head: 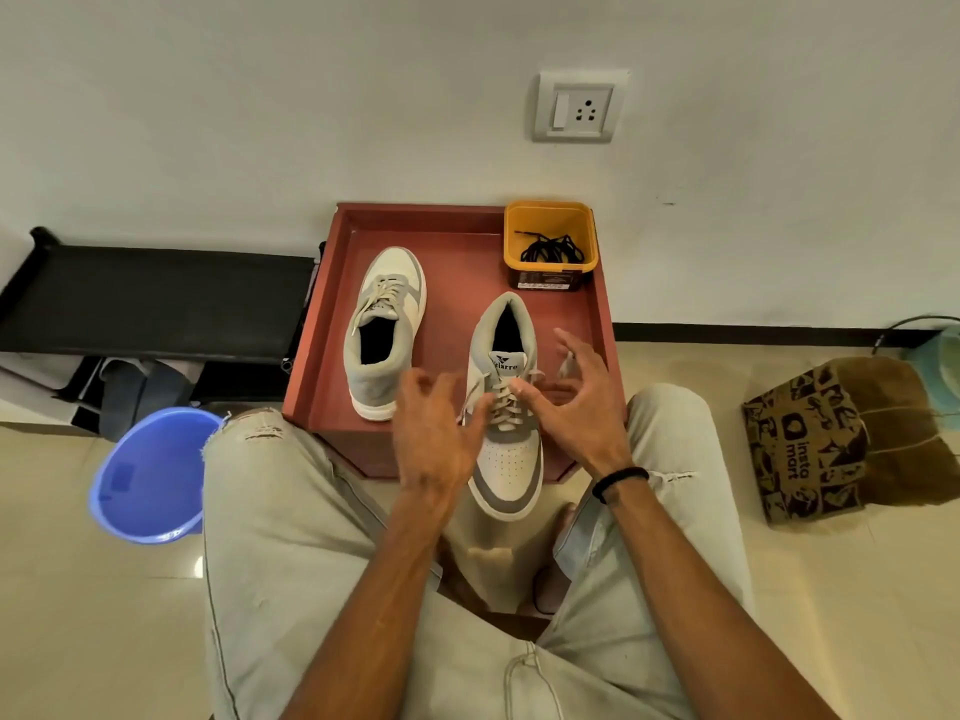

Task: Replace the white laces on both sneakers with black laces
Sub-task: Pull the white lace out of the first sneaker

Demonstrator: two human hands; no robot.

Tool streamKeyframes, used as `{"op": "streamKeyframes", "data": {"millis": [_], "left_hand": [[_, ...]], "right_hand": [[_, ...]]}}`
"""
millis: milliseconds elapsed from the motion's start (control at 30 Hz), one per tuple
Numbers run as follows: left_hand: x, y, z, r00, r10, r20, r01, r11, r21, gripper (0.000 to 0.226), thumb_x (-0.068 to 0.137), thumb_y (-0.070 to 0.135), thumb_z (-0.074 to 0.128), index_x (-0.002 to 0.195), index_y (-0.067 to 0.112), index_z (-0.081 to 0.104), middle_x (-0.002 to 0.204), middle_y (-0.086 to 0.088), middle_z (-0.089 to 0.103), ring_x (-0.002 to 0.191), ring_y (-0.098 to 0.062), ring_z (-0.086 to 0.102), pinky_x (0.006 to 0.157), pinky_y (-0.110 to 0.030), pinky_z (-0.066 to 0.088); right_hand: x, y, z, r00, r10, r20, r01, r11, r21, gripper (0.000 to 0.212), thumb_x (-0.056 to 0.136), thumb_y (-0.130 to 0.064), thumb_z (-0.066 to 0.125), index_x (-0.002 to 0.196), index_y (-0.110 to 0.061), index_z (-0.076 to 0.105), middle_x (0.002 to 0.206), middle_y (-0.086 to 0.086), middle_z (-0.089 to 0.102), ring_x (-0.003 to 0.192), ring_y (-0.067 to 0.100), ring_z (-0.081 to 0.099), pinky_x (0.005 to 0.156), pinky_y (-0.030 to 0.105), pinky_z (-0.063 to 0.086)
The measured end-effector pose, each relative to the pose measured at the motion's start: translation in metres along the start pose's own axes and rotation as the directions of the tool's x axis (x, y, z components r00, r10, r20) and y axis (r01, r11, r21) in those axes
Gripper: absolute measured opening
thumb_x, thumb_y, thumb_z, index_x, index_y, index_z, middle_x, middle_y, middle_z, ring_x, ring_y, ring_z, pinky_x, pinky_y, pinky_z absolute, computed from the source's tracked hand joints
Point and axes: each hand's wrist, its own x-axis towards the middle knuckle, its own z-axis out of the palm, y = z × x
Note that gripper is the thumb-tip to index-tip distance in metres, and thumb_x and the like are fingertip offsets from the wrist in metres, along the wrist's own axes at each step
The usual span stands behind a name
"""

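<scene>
Two sneakers (385, 330) (505, 407) on one red tray (332, 366); one yellow tub (549, 241) of black laces (551, 247). Two hands (434, 428) (576, 407); one blue bucket (150, 475); one paper bag (810, 449).

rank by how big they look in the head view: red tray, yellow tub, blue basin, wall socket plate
1. red tray
2. blue basin, though it lies nearer the camera
3. yellow tub
4. wall socket plate, close to the tub and farther off, so unsure

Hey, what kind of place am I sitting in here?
Probably a room in a home, perhaps by the entrance. A shoe rack stands against the wall, a wall socket sits above a tiled floor, and a blue bucket stands nearby.
</scene>
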Motion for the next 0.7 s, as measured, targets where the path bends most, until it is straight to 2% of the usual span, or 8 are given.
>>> {"op": "streamKeyframes", "data": {"millis": [67, 133, 233, 333, 433, 567, 633, 700], "left_hand": [[0.002, 0.007, 0.005, 0.975, 0.144, 0.170, -0.114, 0.978, -0.175, 0.058, 0.101, 0.041, 0.063, 0.154, 0.033, 0.042, 0.123, -0.006, 0.049, 0.095, -0.017, 0.059, 0.082, -0.037, 0.058], [0.008, 0.007, 0.007, 0.948, 0.203, 0.244, -0.163, 0.971, -0.175, 0.066, 0.102, 0.033, 0.063, 0.159, 0.040, 0.029, 0.123, -0.004, 0.050, 0.089, -0.017, 0.062, 0.080, -0.040, 0.060], [0.016, 0.002, 0.010, 0.953, 0.195, 0.233, -0.166, 0.976, -0.139, 0.070, 0.098, 0.031, 0.070, 0.156, 0.040, 0.031, 0.124, -0.003, 0.053, 0.094, -0.020, 0.066, 0.083, -0.042, 0.060], [0.018, 0.000, 0.014, 0.956, 0.219, 0.197, -0.187, 0.968, -0.169, 0.068, 0.094, 0.031, 0.075, 0.151, 0.034, 0.038, 0.126, -0.004, 0.056, 0.098, -0.022, 0.066, 0.084, -0.042, 0.060], [0.018, -0.002, 0.013, 0.959, 0.200, 0.202, -0.166, 0.971, -0.172, 0.066, 0.094, 0.036, 0.074, 0.150, 0.035, 0.039, 0.127, -0.004, 0.057, 0.100, -0.021, 0.066, 0.083, -0.041, 0.060], [0.016, -0.006, 0.011, 0.965, 0.163, 0.206, -0.141, 0.983, -0.118, 0.063, 0.094, 0.048, 0.069, 0.147, 0.038, 0.038, 0.124, -0.003, 0.059, 0.101, -0.024, 0.065, 0.081, -0.043, 0.058], [0.011, -0.006, 0.010, 0.972, 0.164, 0.167, -0.146, 0.982, -0.117, 0.059, 0.095, 0.057, 0.064, 0.144, 0.035, 0.040, 0.122, -0.004, 0.056, 0.094, -0.019, 0.060, 0.075, -0.037, 0.056], [0.008, -0.008, 0.011, 0.974, 0.195, 0.113, -0.182, 0.976, -0.119, 0.052, 0.099, 0.058, 0.060, 0.141, 0.031, 0.045, 0.121, -0.002, 0.049, 0.095, -0.014, 0.055, 0.071, -0.031, 0.053]], "right_hand": [[0.001, -0.001, 0.003, 0.996, -0.049, 0.080, 0.052, 0.998, -0.045, 0.084, 0.077, -0.044, 0.089, 0.149, -0.038, 0.046, 0.153, -0.009, 0.035, 0.099, 0.006, 0.070, 0.084, 0.022, 0.061], [0.003, 0.003, 0.006, 0.994, -0.079, 0.082, 0.084, 0.995, -0.058, 0.070, 0.084, -0.030, 0.085, 0.146, -0.034, 0.052, 0.156, -0.003, 0.034, 0.101, 0.008, 0.070, 0.090, 0.030, 0.061], [0.008, 0.010, 0.012, 0.995, -0.076, 0.066, 0.082, 0.992, -0.094, 0.059, 0.089, -0.025, 0.080, 0.142, -0.034, 0.056, 0.156, 0.003, 0.035, 0.104, 0.013, 0.070, 0.094, 0.037, 0.060], [0.011, 0.016, 0.019, 0.995, -0.073, 0.062, 0.082, 0.984, -0.159, 0.060, 0.086, -0.029, 0.078, 0.139, -0.043, 0.053, 0.160, 0.003, 0.024, 0.127, 0.031, 0.060, 0.103, 0.046, 0.055], [0.007, 0.012, 0.020, 0.997, -0.062, 0.038, 0.067, 0.984, -0.164, 0.069, 0.082, -0.041, 0.079, 0.143, -0.042, 0.048, 0.162, 0.000, 0.015, 0.128, 0.030, 0.060, 0.102, 0.044, 0.056], [-0.001, 0.005, 0.016, 1.000, 0.015, -0.021, -0.018, 0.989, -0.148, 0.083, 0.078, -0.051, 0.085, 0.148, -0.034, 0.044, 0.151, 0.002, 0.036, 0.113, 0.013, 0.066, 0.098, 0.034, 0.057], [-0.003, 0.007, 0.014, 0.993, 0.109, -0.037, -0.110, 0.993, -0.036, 0.087, 0.077, -0.057, 0.084, 0.150, -0.031, 0.043, 0.139, -0.006, 0.048, 0.114, 0.008, 0.062, 0.096, 0.032, 0.055], [-0.007, 0.012, 0.011, 0.969, 0.239, -0.062, -0.226, 0.959, 0.170, 0.087, 0.079, -0.062, 0.080, 0.150, -0.031, 0.041, 0.138, -0.005, 0.055, 0.118, 0.011, 0.062, 0.096, 0.040, 0.058]]}}
